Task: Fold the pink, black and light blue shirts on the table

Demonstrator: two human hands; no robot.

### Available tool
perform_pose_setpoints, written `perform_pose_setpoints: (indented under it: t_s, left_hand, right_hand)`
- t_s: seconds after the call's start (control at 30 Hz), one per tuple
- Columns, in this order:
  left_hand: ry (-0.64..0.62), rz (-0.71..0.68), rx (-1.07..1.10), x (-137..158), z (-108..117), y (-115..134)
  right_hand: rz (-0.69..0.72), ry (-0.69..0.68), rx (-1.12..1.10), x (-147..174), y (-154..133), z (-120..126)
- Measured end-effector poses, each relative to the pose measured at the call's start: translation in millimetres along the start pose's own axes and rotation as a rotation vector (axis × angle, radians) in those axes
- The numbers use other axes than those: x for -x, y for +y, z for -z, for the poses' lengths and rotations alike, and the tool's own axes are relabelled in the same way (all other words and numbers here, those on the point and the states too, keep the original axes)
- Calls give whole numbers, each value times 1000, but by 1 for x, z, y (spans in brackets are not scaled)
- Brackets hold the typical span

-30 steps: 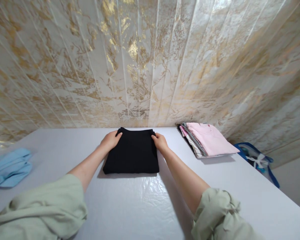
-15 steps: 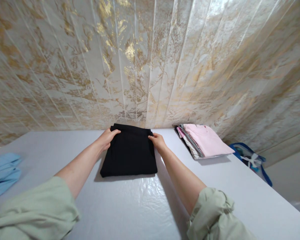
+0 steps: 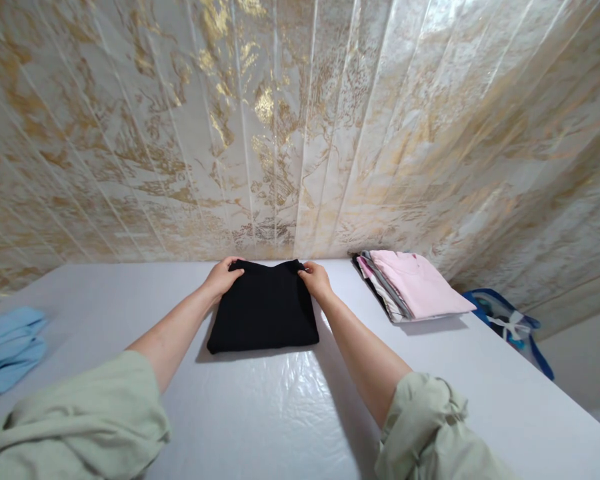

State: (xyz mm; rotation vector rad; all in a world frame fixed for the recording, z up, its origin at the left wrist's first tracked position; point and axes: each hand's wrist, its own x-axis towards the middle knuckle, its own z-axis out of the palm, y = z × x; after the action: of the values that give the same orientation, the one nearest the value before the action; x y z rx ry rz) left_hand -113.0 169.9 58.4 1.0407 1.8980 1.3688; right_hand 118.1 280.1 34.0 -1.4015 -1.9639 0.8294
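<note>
A folded black garment lies in the middle of the white table, its kind not clear from the folds. My left hand grips its far left corner, thumb on top and fingers at the outer edge and partly hidden. At the far right corner my right hand pinches the cloth, thumb on top and the other fingers curled at the side. Between the hands the far edge of the cloth dips slightly.
A stack of folded clothes, topped by a pink one, sits at the back right of the table. Light blue cloth lies at the left. Beyond the right edge is a clear bag with blue trim. A gold-patterned curtain hangs behind.
The far edge of the black garment has been drawn slightly nearer and now sags in the middle. My left hand has shifted a little inward. The view has moved slightly.
</note>
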Motion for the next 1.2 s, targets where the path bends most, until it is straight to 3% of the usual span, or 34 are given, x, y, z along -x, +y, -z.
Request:
perform_pose_setpoints:
  t_s: [0.2,0.3,0.4,0.5,0.57,0.7,0.8,0.87,1.03,1.2]
  left_hand:
    - [-122,62,-181,-15,4,14]
    - [-126,44,-340,-29,1,24]
    - [-184,14,-501,-39,-7,34]
    - [-244,-11,-659,-43,-16,38]
    - [-236,-42,-743,-42,-18,37]
    - [-179,-130,-825,-37,-15,27]
    - [-209,-145,-826,-37,-6,20]
    - [-247,-130,-816,-41,0,18]
    - [-304,-61,-771,-47,8,20]
    - [-319,-48,-632,-25,16,24]
  right_hand:
    - [-3,-23,134,-2,-18,4]
    - [104,-3,353,0,-38,4]
    - [263,-101,481,1,-52,-3]
    - [327,-200,552,4,-51,-16]
    - [343,-172,571,7,-45,-23]
    - [339,-32,533,11,-35,-27]
    - [211,19,488,7,-32,-16]
    - [125,-32,469,1,-30,-6]
    - [94,-224,293,-17,-24,8]
    - [62,-357,84,-16,-22,16]
